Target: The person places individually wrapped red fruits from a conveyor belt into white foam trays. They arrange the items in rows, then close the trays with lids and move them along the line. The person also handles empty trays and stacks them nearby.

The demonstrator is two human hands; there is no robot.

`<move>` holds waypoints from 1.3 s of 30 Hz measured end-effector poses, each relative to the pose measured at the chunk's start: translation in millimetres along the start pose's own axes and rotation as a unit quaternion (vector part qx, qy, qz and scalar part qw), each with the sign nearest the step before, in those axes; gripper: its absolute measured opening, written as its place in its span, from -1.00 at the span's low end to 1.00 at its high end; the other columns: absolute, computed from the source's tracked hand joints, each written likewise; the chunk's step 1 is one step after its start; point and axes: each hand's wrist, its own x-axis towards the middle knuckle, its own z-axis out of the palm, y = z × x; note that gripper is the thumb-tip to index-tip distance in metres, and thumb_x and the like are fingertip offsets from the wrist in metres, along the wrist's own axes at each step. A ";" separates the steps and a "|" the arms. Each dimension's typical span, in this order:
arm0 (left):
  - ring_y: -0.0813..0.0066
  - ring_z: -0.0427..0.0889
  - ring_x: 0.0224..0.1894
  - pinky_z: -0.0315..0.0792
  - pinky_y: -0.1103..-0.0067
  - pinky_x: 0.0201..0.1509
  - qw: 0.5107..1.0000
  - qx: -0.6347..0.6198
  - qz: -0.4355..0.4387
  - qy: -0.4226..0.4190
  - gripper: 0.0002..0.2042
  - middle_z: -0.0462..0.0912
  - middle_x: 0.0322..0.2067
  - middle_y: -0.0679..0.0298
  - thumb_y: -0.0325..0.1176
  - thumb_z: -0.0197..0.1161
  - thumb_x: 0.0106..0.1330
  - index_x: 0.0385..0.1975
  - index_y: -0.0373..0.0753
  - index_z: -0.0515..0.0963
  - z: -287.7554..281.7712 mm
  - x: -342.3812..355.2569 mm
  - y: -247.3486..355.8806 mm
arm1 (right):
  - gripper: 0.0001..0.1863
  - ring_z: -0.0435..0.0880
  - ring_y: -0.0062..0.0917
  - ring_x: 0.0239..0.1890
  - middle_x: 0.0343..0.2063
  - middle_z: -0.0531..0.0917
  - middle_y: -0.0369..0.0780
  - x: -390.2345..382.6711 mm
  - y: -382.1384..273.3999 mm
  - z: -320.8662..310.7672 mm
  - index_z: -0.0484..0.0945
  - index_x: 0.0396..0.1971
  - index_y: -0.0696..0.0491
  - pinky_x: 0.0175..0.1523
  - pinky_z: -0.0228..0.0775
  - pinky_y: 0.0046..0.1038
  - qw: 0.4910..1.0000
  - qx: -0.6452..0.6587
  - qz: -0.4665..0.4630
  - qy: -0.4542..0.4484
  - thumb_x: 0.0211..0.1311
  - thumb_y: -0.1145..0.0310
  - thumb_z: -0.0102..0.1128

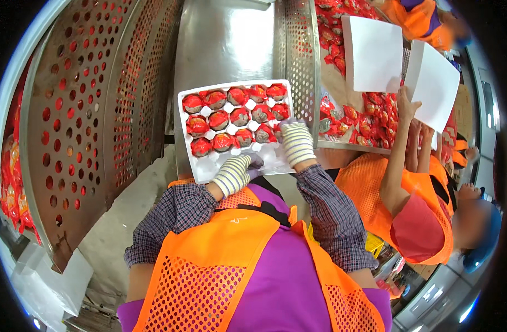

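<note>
A white moulded tray lies tilted slightly on the steel surface in front of me, holding several red-wrapped round items in rows, with bare compartments along its near side. My left hand, in a striped glove, grips the tray's near edge with curled fingers. My right hand, gloved alike, closes on the tray's right side, beside the end packet of the nearest filled row. Its fingertips are partly hidden.
Perforated steel panels flank the steel surface. Right, co-workers in orange vests stand by a bin of red packets and white boards; a co-worker's hand holds one board. Another co-worker is at top right.
</note>
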 end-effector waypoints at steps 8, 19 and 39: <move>0.11 0.56 -0.28 0.46 0.32 -0.23 0.928 0.342 0.117 -0.090 -0.73 0.56 -0.42 0.11 -0.44 0.15 0.03 -0.21 -0.13 0.55 -13.9 -1.0 22.6 | -0.84 0.63 -0.25 -0.40 -0.49 0.61 -0.09 1.1 -4.3 -3.8 0.61 -0.50 0.06 -0.29 0.49 -0.31 0.998 0.003 0.024 -0.051 -0.02 0.36 0.07; 0.16 0.55 -0.24 0.46 0.35 -0.26 0.902 0.422 0.042 -0.084 -0.70 0.53 -0.29 0.19 -0.43 0.15 0.04 -0.19 0.04 0.54 -0.2 17.0 35.7 | -0.77 0.58 -0.23 -0.26 -0.28 0.56 -0.07 -19.5 15.6 -35.5 0.56 -0.30 0.08 -0.15 0.44 -0.29 0.958 0.221 -0.094 0.157 0.00 0.44 0.02; 0.16 0.49 -0.01 0.45 0.30 -0.01 0.677 0.563 0.346 -0.324 -0.70 0.43 0.04 0.30 -0.24 0.03 0.20 -0.06 0.13 0.50 186.2 424.9 104.5 | -0.19 0.07 -0.38 0.33 0.33 0.01 -0.19 56.5 287.8 141.6 0.06 0.29 -0.07 0.34 -0.07 -0.34 0.928 0.241 0.183 -0.219 -0.02 0.18 0.17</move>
